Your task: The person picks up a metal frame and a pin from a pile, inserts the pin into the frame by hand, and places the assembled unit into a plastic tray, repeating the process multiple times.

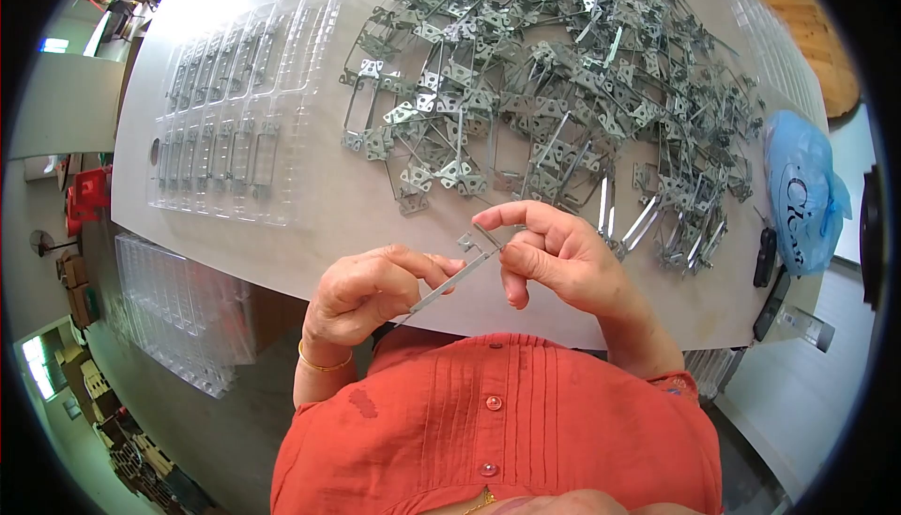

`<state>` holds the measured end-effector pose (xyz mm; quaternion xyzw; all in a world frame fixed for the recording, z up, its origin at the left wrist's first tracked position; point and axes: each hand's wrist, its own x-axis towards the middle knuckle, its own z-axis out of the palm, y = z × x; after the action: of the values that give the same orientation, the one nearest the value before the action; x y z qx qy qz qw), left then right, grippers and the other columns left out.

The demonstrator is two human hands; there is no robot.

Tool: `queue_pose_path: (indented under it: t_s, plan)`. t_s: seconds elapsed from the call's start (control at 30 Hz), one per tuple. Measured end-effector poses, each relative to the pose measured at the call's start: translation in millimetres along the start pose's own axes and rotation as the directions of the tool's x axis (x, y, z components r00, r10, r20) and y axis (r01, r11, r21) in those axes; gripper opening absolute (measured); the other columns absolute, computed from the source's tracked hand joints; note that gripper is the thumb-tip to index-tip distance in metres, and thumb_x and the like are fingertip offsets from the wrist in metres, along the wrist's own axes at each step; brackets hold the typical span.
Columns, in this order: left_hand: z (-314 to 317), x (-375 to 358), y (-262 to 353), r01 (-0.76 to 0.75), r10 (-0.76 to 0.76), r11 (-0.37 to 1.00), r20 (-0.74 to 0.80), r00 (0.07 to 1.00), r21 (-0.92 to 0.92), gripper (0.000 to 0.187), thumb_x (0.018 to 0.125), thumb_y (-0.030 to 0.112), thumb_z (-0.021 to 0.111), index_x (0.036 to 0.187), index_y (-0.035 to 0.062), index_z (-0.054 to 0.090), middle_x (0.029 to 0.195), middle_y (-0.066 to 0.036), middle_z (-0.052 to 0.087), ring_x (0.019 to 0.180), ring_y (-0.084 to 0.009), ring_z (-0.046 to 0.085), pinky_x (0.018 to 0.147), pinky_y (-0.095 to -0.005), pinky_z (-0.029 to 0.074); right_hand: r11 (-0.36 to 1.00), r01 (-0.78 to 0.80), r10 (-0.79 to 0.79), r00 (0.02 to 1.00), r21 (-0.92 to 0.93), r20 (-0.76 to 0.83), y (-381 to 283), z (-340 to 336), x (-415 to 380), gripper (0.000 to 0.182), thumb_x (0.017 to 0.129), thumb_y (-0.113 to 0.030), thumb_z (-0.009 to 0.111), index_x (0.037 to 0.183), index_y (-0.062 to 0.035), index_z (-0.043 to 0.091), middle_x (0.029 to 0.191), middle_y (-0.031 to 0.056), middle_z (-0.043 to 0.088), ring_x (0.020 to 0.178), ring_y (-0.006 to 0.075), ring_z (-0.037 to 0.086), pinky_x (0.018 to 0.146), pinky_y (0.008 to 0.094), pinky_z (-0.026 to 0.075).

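Piece in hand: a thin metal bracket [455, 283], held between the two hands over the near edge of the table [291, 247], slanting up from near left to far right
Left hand [369, 292]: thumb and index finger brought together on the bracket's long strip, the other fingers curled in toward the palm
Right hand [556, 254]: index finger and thumb clamped on the far right end of the bracket, the remaining fingers bent below
Wrist: a gold bracelet [325, 361] on the left one
Clothing: a red shirt [432, 412] with buttons down the front, close behind the hands
Heap: a big tangle of metal brackets [554, 83] spread over the far middle and right of the table, apart from the hands
Tray: a clear plastic tray [322, 55] on the far left of the table, with metal pieces lying in two rows of compartments
More plastic: clear trays [183, 313] at the near left, lower than the tabletop, and other clear trays [765, 31] along the far right edge
Right side: a blue plastic bag [800, 196] with dark lettering, and a black object [766, 257] just beside it on the near side
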<state>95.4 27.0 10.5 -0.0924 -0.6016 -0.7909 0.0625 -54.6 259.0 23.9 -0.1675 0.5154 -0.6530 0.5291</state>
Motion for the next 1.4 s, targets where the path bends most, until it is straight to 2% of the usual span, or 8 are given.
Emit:
queue_pose_path:
  t_s: [0.27,0.47,0.6,0.7,0.77,0.9,1.13,1.4]
  plan:
    - [2,-2,-8,0.03,-0.034,0.974,-0.012,0.999,-0.223,0.01,0.094,0.003,0.061,0.087,-0.0026,0.06,0.096,-0.026,0.069,0.099,-0.0378,0.071,0.103,-0.065,0.049,0.897,-0.188,0.124,0.976,0.401,0.18,-2,-5,0,0.034,0.109,-0.024,0.054,0.128,0.004,0.056,0.069,0.0069,0.066,0.056,0.0185,0.066,0.051,0.0273,0.051]
    - [3,-2,-9,0.054,-0.025,0.944,0.094,0.995,-0.326,0.013,0.096,0.005,0.061,0.086,-0.0035,0.06,0.1,-0.03,0.069,0.104,-0.0409,0.07,0.102,-0.0632,0.049,0.885,-0.281,0.167,0.936,0.371,0.311,4,-10,2,0.023,0.108,-0.025,0.055,0.104,-0.0017,0.058,0.062,0.0056,0.062,0.046,0.015,0.058,0.041,0.0261,0.043]
    - [7,-2,-9,0.071,-0.014,0.916,0.145,0.989,-0.395,0.017,0.097,0.007,0.061,0.085,-0.0047,0.06,0.102,-0.031,0.069,0.106,-0.0447,0.069,0.102,-0.0635,0.049,0.901,-0.258,0.148,0.938,0.35,0.312,7,-13,3,0.021,0.107,-0.024,0.057,0.102,-0.0036,0.058,0.059,0.0034,0.058,0.045,0.0107,0.053,0.041,0.0243,0.04]
    - [9,-2,-14,0.058,0.03,0.848,0.157,0.987,-0.526,0.015,0.098,0.007,0.06,0.089,-0.0043,0.061,0.102,-0.031,0.069,0.112,-0.0482,0.066,0.101,-0.0624,0.051,0.91,-0.15,0.128,0.988,0.387,0.082,8,-5,2,0.019,0.107,-0.022,0.058,0.101,-0.0048,0.057,0.062,0.0021,0.057,0.047,0.0087,0.05,0.043,0.0228,0.039]
    - [6,-1,-21,0.015,0.0,0.8,0.026,1.0,-0.6,0.012,0.101,0.008,0.057,0.096,-0.0028,0.06,0.107,-0.03,0.067,0.118,-0.051,0.063,0.101,-0.0604,0.053,0.952,0.118,-0.055,0.974,0.284,-0.222,11,-3,3,0.015,0.107,-0.021,0.058,0.102,-0.0068,0.058,0.069,0.0036,0.062,0.052,0.009,0.055,0.045,0.0228,0.042]
    - [1,0,-28,0.047,-0.125,0.786,-0.084,0.989,-0.616,0.015,0.103,0.013,0.061,0.105,-0.0009,0.057,0.116,-0.028,0.064,0.127,-0.0511,0.057,0.102,-0.0598,0.054,0.914,0.401,-0.366,0.878,0.055,-0.308,10,4,-3,0.008,0.105,-0.011,0.06,0.109,-0.0063,0.055,0.081,0.0074,0.07,0.067,0.0107,0.066,0.055,0.023,0.051]
    - [1,1,-33,0.085,-0.162,0.783,-0.07,0.984,-0.616,0.016,0.1,0.01,0.064,0.105,-0.0011,0.054,0.118,-0.027,0.063,0.132,-0.0511,0.054,0.104,-0.06,0.053,0.775,0.579,-0.631,0.731,-0.255,-0.258,27,13,-1,0.019,0.098,0.004,0.064,0.115,-0.0012,0.056,0.106,0.0128,0.072,0.079,0.0109,0.069,0.068,0.0242,0.057]
    - [5,3,-28,0.08,-0.159,0.859,-0.116,0.98,-0.505,0.017,0.1,0.012,0.066,0.104,-0.0001,0.055,0.117,-0.025,0.064,0.127,-0.0498,0.059,0.099,-0.0581,0.056,0.431,0.613,-0.819,0.574,-0.662,-0.001,24,5,6,0.025,0.089,0.009,0.072,0.108,-0.0003,0.06,0.092,0.0125,0.073,0.066,0.0141,0.067,0.057,0.027,0.053]
